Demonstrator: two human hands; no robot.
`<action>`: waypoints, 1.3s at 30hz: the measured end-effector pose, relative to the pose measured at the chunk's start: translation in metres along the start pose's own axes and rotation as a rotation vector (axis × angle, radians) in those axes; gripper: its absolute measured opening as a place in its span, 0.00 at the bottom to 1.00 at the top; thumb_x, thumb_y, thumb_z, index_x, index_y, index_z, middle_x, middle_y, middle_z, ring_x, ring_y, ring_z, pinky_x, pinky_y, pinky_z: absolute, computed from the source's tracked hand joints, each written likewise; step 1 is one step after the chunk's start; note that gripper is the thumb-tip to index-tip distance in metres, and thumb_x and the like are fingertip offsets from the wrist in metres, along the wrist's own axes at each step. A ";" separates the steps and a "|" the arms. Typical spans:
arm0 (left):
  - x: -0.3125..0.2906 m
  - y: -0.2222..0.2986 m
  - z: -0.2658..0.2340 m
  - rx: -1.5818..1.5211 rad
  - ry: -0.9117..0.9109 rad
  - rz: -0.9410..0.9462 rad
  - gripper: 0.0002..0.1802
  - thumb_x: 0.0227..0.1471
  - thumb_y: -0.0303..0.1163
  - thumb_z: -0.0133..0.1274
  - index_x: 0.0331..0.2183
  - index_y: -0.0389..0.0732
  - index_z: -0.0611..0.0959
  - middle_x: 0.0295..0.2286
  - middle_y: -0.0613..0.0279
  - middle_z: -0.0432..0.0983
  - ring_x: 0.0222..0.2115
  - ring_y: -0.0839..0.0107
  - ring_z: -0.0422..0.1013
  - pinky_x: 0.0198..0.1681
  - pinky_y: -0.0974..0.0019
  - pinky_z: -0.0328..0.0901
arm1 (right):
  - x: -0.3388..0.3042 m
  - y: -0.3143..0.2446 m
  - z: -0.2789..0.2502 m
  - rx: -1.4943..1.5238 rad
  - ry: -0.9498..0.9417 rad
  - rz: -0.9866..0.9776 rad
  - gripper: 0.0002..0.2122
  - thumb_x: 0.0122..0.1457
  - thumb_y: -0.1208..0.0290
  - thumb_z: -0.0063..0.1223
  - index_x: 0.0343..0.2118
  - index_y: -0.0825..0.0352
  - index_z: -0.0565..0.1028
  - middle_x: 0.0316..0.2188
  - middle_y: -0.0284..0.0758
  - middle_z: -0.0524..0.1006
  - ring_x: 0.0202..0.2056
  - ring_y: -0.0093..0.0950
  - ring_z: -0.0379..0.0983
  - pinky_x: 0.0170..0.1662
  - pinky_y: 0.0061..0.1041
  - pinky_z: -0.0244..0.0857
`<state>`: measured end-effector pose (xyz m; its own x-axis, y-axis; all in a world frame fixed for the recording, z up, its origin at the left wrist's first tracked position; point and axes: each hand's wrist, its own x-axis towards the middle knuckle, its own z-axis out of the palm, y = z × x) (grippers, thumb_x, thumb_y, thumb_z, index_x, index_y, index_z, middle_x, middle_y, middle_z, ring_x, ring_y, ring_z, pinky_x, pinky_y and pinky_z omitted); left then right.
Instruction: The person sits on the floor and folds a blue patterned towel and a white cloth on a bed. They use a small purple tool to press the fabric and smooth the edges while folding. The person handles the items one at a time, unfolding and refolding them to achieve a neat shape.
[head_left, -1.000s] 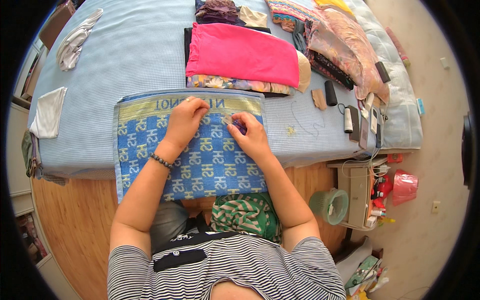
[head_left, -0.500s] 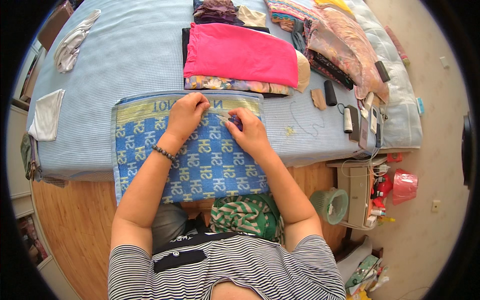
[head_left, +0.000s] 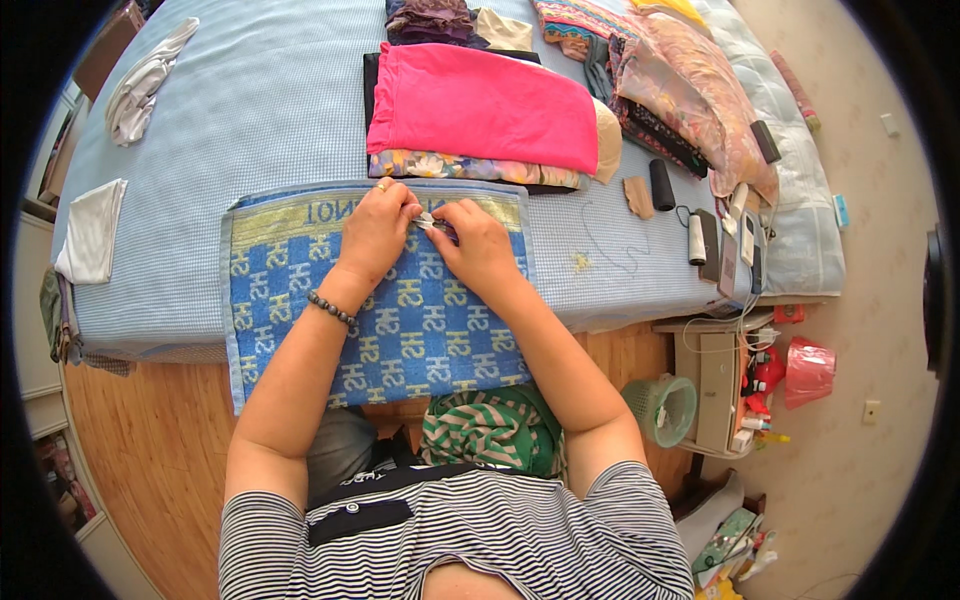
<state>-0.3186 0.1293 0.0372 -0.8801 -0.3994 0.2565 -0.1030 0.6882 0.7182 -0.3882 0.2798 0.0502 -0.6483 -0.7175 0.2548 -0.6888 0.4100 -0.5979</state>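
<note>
A blue towel (head_left: pixel 400 330) with a yellow patterned band lies over the near edge of a light blue bed (head_left: pixel 260 110) and hangs down toward me. My left hand (head_left: pixel 375 232) and my right hand (head_left: pixel 478 248) rest on the towel's far part, fingertips meeting. Both pinch a small silvery object (head_left: pixel 432 222) between them; what it is cannot be made out. A dark bead bracelet (head_left: pixel 330 307) circles my left wrist and a ring sits on a left finger.
A folded pink cloth (head_left: pixel 480 105) tops a stack of fabrics behind the towel, with more patterned fabrics (head_left: pixel 690 95) at the right. A loose thread (head_left: pixel 610 250), a black spool (head_left: pixel 662 185), white cloths (head_left: pixel 95 230), a green basket (head_left: pixel 662 408) and wooden floor (head_left: pixel 140 450) surround it.
Both hands have slid a little farther up the towel toward its yellow band, and their fingertips have drawn closer around the small object.
</note>
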 end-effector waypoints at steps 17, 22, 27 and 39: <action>-0.001 0.002 0.004 0.044 0.037 -0.008 0.08 0.51 0.31 0.52 0.25 0.38 0.74 0.33 0.61 0.67 0.38 0.61 0.69 0.36 0.59 0.67 | -0.002 0.004 0.004 0.068 0.052 0.018 0.08 0.50 0.68 0.59 0.31 0.65 0.75 0.27 0.36 0.73 0.28 0.36 0.73 0.31 0.33 0.66; -0.001 0.003 0.003 0.053 0.025 -0.013 0.08 0.51 0.31 0.52 0.25 0.38 0.74 0.33 0.61 0.67 0.38 0.61 0.69 0.37 0.59 0.67 | 0.002 0.003 0.009 0.047 0.053 0.001 0.08 0.49 0.69 0.59 0.31 0.66 0.74 0.27 0.36 0.74 0.27 0.36 0.73 0.31 0.32 0.66; 0.000 0.002 0.004 -0.031 0.035 -0.050 0.06 0.52 0.29 0.51 0.26 0.37 0.74 0.34 0.59 0.68 0.37 0.58 0.69 0.38 0.57 0.66 | -0.001 0.002 0.008 0.045 0.068 0.019 0.08 0.49 0.70 0.60 0.30 0.66 0.74 0.27 0.37 0.74 0.27 0.36 0.73 0.31 0.32 0.66; -0.003 0.094 0.093 -0.256 -0.241 0.191 0.07 0.52 0.32 0.51 0.30 0.39 0.74 0.28 0.48 0.75 0.32 0.49 0.71 0.34 0.52 0.66 | -0.086 0.022 -0.108 0.531 0.673 0.368 0.08 0.57 0.79 0.52 0.40 0.71 0.73 0.32 0.28 0.73 0.31 0.15 0.67 0.35 0.15 0.63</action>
<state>-0.3684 0.2514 0.0439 -0.9589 -0.1042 0.2639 0.1652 0.5511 0.8179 -0.3825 0.4108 0.0971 -0.9624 -0.0484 0.2673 -0.2712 0.1162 -0.9555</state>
